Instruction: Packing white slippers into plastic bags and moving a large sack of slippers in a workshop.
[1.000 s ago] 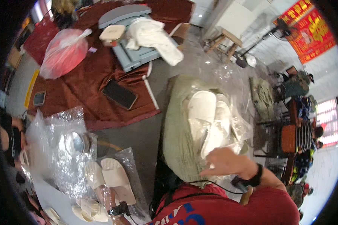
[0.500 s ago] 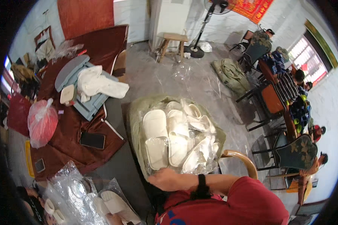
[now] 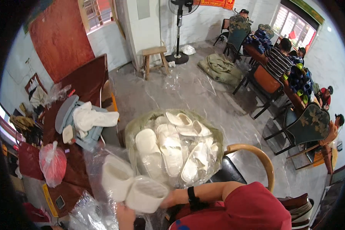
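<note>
A pair of cream slippers (image 3: 136,188) in a clear plastic bag is held up in front of me, slightly blurred. My left hand (image 3: 125,216) is closed on the lower end of the bag, under the slippers. My right hand (image 3: 171,198), below a black wristband, comes up against the right slipper, which hides its fingers. Just beyond them stands an open olive-green sack (image 3: 131,132), filled with several bagged cream slippers (image 3: 168,145).
Crumpled clear bags (image 3: 89,214) lie at lower left. Left is a brown-covered table with a pink bag (image 3: 52,165), a grey-blue plastic piece (image 3: 65,111) and white cloth (image 3: 92,118). A wooden-armed chair (image 3: 270,165) stands right; people sit at a far table.
The bagged slippers have come up from the lower left toward the sack, along with my left hand. My right hand has left the sack's near edge and now meets the slippers. The view has shifted.
</note>
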The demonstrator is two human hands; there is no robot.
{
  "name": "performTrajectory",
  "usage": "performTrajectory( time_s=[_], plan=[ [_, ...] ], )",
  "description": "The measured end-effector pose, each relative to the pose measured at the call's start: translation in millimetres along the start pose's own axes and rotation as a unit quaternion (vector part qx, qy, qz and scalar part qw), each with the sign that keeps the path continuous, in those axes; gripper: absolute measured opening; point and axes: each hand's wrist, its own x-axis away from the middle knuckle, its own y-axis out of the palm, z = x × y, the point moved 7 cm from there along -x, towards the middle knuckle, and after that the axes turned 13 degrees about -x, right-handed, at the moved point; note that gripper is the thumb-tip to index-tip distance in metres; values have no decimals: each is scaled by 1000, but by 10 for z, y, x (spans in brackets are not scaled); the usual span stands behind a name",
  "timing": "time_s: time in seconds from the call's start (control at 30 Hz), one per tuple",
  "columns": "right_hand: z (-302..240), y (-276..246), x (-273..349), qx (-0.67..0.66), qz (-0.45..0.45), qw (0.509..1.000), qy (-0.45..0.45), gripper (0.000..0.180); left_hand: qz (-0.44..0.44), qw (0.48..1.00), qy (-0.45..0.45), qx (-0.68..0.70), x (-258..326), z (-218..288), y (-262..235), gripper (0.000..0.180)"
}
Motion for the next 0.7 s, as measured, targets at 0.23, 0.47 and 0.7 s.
performTrajectory(
  time_s=[0.23, 0.47, 0.7],
  plan=[
    [1000, 463, 670, 302, -214, 929, 5, 29, -87, 890, 350, -279, -948, 1386, 1675, 39],
    [-293, -909, 179, 150, -293, 934, 142, 18, -48, 846, 328, -416, -1026, 1107, 2170, 40],
    [-280, -3301, 718, 477, 105, 797, 355, 9, -78, 846, 291, -440, -1341, 1115, 2105, 59]
  ],
)
